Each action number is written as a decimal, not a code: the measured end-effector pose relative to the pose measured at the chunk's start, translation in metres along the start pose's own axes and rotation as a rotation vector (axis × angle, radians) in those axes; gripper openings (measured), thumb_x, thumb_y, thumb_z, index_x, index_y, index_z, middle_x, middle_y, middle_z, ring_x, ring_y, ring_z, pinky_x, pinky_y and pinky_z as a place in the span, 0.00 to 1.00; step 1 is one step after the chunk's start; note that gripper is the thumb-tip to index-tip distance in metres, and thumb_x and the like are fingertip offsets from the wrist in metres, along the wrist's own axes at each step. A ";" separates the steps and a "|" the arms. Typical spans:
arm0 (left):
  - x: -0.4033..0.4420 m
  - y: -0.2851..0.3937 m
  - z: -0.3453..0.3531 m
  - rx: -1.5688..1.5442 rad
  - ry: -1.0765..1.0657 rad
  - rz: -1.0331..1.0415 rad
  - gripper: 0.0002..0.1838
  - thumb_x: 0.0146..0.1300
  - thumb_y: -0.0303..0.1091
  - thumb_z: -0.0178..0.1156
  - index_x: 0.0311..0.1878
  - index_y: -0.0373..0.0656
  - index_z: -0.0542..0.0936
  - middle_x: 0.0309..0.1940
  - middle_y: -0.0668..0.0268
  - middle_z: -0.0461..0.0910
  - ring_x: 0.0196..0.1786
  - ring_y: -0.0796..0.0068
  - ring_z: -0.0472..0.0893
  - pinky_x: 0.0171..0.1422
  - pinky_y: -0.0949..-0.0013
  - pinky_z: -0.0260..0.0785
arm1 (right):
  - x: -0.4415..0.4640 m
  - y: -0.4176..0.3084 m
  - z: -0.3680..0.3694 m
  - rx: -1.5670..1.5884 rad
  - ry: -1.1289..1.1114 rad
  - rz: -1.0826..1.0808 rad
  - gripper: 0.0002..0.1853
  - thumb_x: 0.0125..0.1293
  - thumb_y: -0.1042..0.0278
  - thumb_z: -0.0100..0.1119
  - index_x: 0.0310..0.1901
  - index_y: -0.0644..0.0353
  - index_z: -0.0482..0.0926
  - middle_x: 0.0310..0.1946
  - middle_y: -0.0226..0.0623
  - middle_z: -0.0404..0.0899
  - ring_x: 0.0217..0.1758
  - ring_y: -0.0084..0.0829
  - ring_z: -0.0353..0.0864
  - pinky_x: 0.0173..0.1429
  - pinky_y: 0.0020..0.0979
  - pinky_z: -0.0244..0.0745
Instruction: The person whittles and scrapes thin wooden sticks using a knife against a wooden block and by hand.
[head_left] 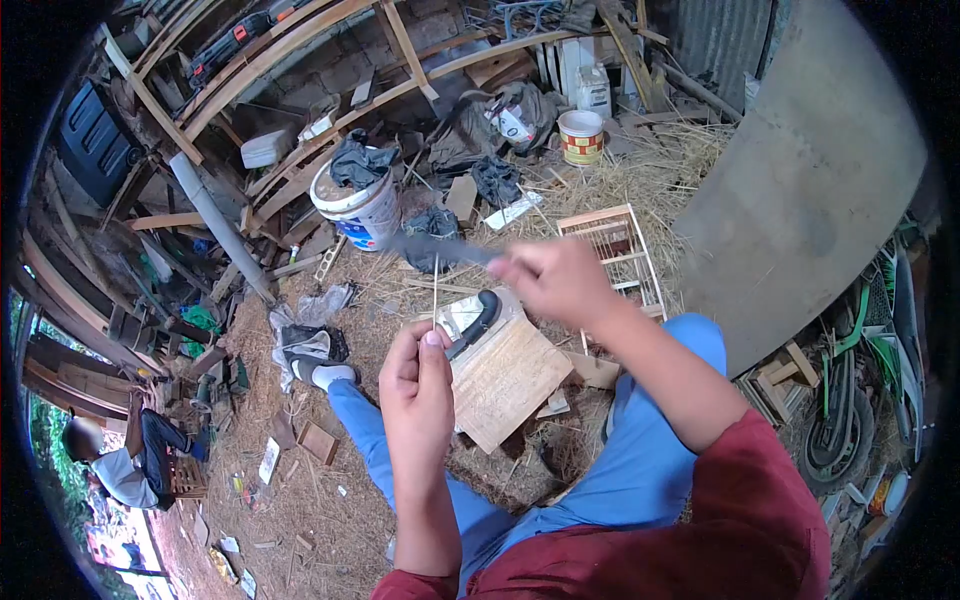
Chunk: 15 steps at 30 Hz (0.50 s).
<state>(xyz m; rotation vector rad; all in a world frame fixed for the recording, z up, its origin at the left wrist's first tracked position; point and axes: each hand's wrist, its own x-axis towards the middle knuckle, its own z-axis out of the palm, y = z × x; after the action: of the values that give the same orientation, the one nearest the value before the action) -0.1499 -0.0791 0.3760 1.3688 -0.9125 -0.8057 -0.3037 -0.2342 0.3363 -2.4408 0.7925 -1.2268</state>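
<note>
My left hand [418, 375] is closed around a thin pale wooden stick [435, 290], which points upward from between thumb and fingers. In my right hand [565, 280] is a knife; its grey blade [445, 248] is smeared by motion and extends left across the stick's upper end. Whether blade and stick touch I cannot tell. Just beyond my left hand, a tool with a curved black handle [482, 318] lies on a wooden board [510, 385] between my legs. Past my right hand lies a slatted wooden frame [645, 265], partly covered by that hand.
A large white bucket [375, 215] with dark cloth on it stands ahead, a smaller yellow-red bucket [581, 140] farther back. A big grey sheet [800, 210] leans at right, near a motorbike wheel [840, 430]. Another person [135, 465] sits at far left. Straw and scraps litter the ground.
</note>
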 end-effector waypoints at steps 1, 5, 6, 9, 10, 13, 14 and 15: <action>-0.001 -0.001 0.000 -0.003 -0.002 0.000 0.09 0.81 0.35 0.53 0.44 0.42 0.78 0.22 0.82 0.65 0.23 0.94 0.59 0.25 0.79 0.47 | 0.006 0.015 -0.006 -0.039 0.040 0.079 0.23 0.70 0.46 0.64 0.25 0.57 0.80 0.16 0.39 0.75 0.17 0.42 0.76 0.23 0.39 0.67; 0.002 -0.007 0.000 0.009 -0.013 0.047 0.11 0.81 0.39 0.52 0.43 0.44 0.77 0.19 0.83 0.63 0.18 0.93 0.56 0.20 0.80 0.44 | 0.004 0.003 -0.009 0.078 0.058 0.164 0.23 0.73 0.46 0.60 0.29 0.57 0.83 0.16 0.42 0.75 0.19 0.43 0.77 0.25 0.41 0.69; 0.003 -0.008 -0.001 -0.005 -0.028 0.028 0.11 0.81 0.39 0.52 0.43 0.44 0.77 0.19 0.83 0.63 0.18 0.93 0.56 0.20 0.80 0.44 | 0.000 -0.007 -0.004 0.143 0.034 0.181 0.26 0.72 0.41 0.60 0.27 0.56 0.82 0.16 0.43 0.77 0.21 0.48 0.81 0.25 0.44 0.72; 0.003 -0.005 0.001 -0.051 -0.055 -0.037 0.09 0.81 0.34 0.50 0.44 0.42 0.77 0.22 0.81 0.64 0.23 0.93 0.59 0.25 0.79 0.47 | -0.008 -0.021 0.008 0.091 0.001 -0.015 0.25 0.71 0.40 0.60 0.26 0.54 0.82 0.17 0.42 0.78 0.21 0.47 0.81 0.25 0.43 0.72; 0.001 -0.005 0.002 -0.051 -0.060 -0.040 0.09 0.81 0.34 0.50 0.44 0.42 0.77 0.22 0.81 0.64 0.23 0.93 0.59 0.25 0.79 0.47 | -0.010 -0.022 0.009 0.065 -0.056 -0.120 0.25 0.71 0.40 0.60 0.26 0.53 0.82 0.17 0.41 0.78 0.21 0.46 0.81 0.25 0.42 0.72; 0.000 -0.003 0.000 -0.019 -0.043 -0.093 0.10 0.81 0.34 0.50 0.43 0.41 0.77 0.22 0.81 0.64 0.24 0.93 0.58 0.26 0.79 0.47 | -0.005 -0.014 0.006 0.012 -0.049 -0.020 0.25 0.71 0.39 0.60 0.27 0.53 0.83 0.17 0.42 0.78 0.21 0.47 0.81 0.25 0.42 0.72; 0.000 -0.003 -0.001 0.021 -0.064 -0.040 0.10 0.82 0.34 0.49 0.43 0.41 0.77 0.22 0.81 0.64 0.24 0.92 0.58 0.26 0.79 0.47 | -0.002 -0.011 0.005 -0.011 -0.051 0.030 0.25 0.71 0.39 0.59 0.27 0.52 0.83 0.17 0.42 0.78 0.21 0.47 0.81 0.25 0.42 0.72; -0.001 -0.003 -0.001 0.059 -0.085 0.011 0.11 0.82 0.34 0.49 0.43 0.41 0.77 0.22 0.81 0.64 0.24 0.92 0.58 0.27 0.79 0.47 | 0.007 -0.008 -0.002 0.126 -0.056 0.347 0.26 0.72 0.39 0.58 0.29 0.56 0.83 0.17 0.44 0.77 0.22 0.47 0.81 0.26 0.43 0.71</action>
<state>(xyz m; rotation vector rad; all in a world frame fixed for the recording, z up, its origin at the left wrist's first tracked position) -0.1488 -0.0782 0.3732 1.3876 -1.0165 -0.8396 -0.2995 -0.2315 0.3460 -2.1157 1.0357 -1.0379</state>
